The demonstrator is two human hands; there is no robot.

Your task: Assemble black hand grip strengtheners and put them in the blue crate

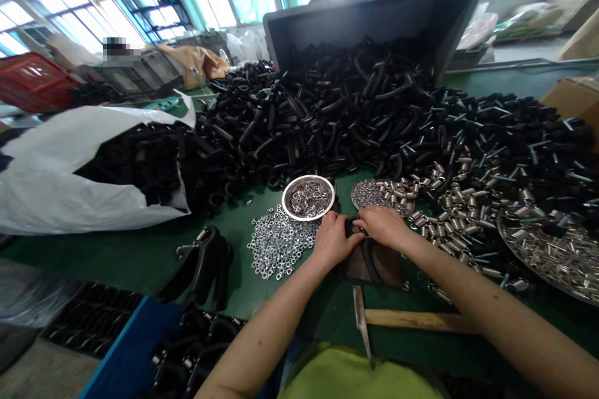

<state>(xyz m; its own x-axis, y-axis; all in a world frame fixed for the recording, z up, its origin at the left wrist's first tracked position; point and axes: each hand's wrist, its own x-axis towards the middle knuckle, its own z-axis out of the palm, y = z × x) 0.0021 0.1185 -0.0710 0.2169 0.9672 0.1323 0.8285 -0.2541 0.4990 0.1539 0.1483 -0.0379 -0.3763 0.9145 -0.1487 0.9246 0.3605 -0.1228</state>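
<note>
My left hand [333, 240] and my right hand [384, 225] meet over a small black plastic part [352, 226] at the middle of the green table [140, 255]. Both hands are closed on it, fingers pinching from either side. Under them lies a dark brown block [374, 265] with a curved black piece on it. Just beyond my fingers sit a round metal bowl of small silver parts [309, 197] and a flat dish of washers [374, 194]. A loose heap of silver nuts [278, 243] lies left of my left hand.
A huge pile of black curved handles [355, 112] spills from a tipped grey bin [374, 12]. Springs [461, 212] and a tray of metal pins [556, 255] lie right. A hammer [412, 319] rests near me. A white bag [56, 168] and assembled black grips [203, 265] lie left.
</note>
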